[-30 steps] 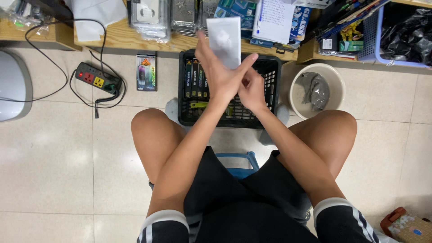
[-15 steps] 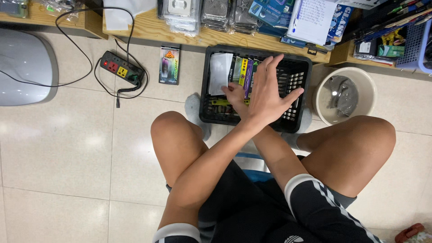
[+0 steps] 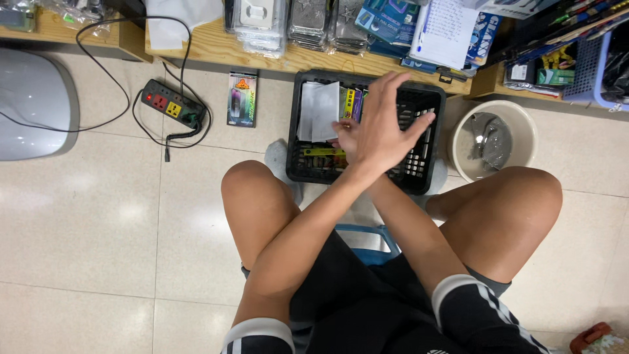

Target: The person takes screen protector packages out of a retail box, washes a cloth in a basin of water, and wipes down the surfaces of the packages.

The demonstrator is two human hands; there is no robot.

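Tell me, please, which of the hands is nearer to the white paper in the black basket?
The right hand: its fingers sit just beside the white paper in the black basket. The left hand crosses above it, spread over the basket's middle, farther from the paper.

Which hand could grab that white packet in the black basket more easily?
Probably the right hand: it sits low in the black basket, beside the white packet. The left hand is spread open above, further off.
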